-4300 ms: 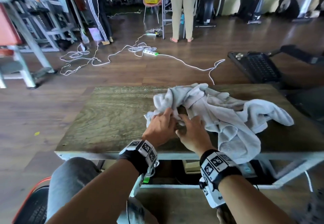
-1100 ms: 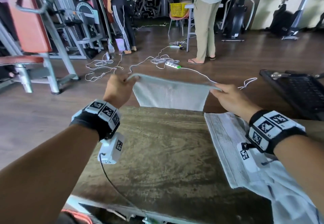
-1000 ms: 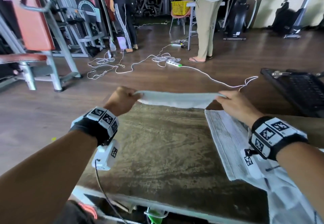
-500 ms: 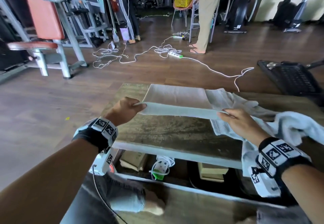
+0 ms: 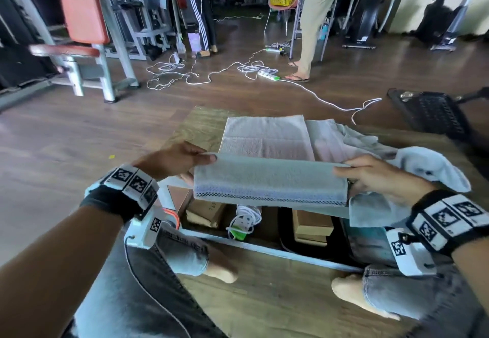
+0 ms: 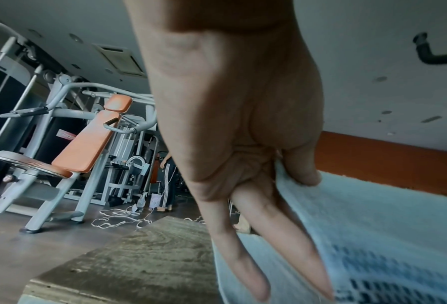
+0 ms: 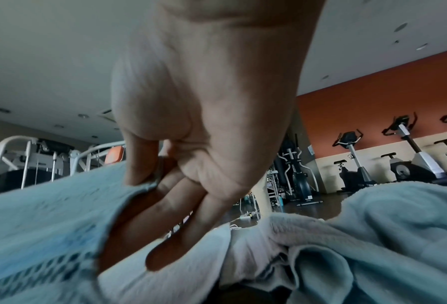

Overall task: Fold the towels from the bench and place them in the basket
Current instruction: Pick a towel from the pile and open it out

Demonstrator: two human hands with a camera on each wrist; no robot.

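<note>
The left hand pinches the near left corner of the towel, thumb on top, while the right hand pinches the near right corner; the towel's far half lies flat toward the surface's far edge. A neat fold likely needs both corners carried level to that far hem, clear of the crumpled towel at the right edge.

Soft daylight; wide-angle edge warp; wrist views blurred.

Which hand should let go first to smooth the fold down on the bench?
Left, probably: the left hand pinches the towel beside bare bench; the right hand lies over the crumpled towels.
</note>
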